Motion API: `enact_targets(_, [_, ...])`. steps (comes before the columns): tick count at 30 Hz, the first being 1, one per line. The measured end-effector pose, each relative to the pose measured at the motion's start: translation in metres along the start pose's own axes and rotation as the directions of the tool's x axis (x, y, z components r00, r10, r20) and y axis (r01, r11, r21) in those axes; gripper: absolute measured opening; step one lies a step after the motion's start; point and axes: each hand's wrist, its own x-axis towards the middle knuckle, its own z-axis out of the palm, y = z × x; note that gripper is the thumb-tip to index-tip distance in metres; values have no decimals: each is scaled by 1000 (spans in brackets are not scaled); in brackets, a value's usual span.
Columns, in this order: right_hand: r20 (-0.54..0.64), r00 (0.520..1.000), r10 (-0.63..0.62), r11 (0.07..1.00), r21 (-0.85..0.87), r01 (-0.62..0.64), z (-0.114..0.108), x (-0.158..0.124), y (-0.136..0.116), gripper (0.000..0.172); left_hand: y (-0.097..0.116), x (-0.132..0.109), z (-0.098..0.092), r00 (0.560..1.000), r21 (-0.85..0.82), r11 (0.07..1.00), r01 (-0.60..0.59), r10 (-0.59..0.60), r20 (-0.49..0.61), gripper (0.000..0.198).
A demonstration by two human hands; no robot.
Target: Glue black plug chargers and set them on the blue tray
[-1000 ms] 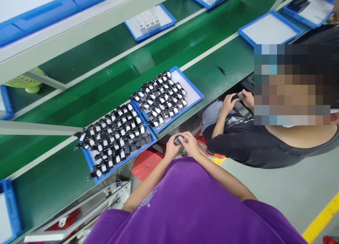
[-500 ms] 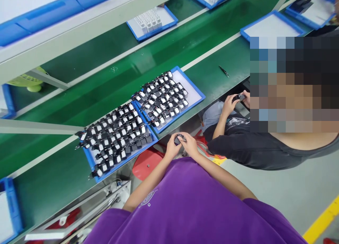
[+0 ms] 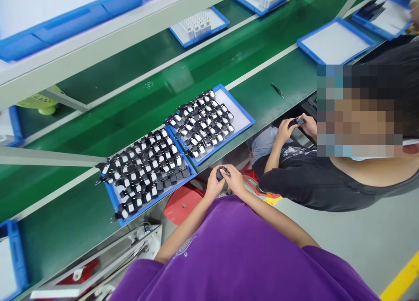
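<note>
Since the earlier frame the view has shifted slightly, the upper shelf (image 3: 108, 41) showing a little lower and further right, while the hands keep their grip on the small black part (image 3: 219, 175). That part is in front of the purple shirt (image 3: 242, 248), clamped from both sides: left hand (image 3: 214, 184) and right hand (image 3: 235, 181) curl in on it, fingertips close together. The front edge of the green bench (image 3: 81, 218) lies just beyond, toward eleven o'clock. The packed left tray (image 3: 112, 203) is at nine; the right tray (image 3: 240, 116), near twelve, shows white lining at its right end. Green worktop stretches toward a dark slim tool (image 3: 277, 90) at one; a co-worker's hands (image 3: 284, 131), at two, are well apart.
</note>
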Motion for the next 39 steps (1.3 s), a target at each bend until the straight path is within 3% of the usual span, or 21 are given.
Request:
enact_targets(13, [-33,995,-93,985,141,97,-6,-3,-12,27,8,-1,-13,984,64,985,-161,165,-61,42])
enact_targets(27, [-25,998,-56,986,156,59,-6,4,-18,30,12,2,-18,979,95,977,-191,197,-61,44])
enact_targets(35, [86,995,-58,986,162,44,-10,12,-16,34,22,1,-27,968,85,968,-238,243,-68,44])
enact_targets(39, [98,993,-68,990,133,54,-12,13,-17,35,23,0,-31,965,58,964,-260,261,-18,53])
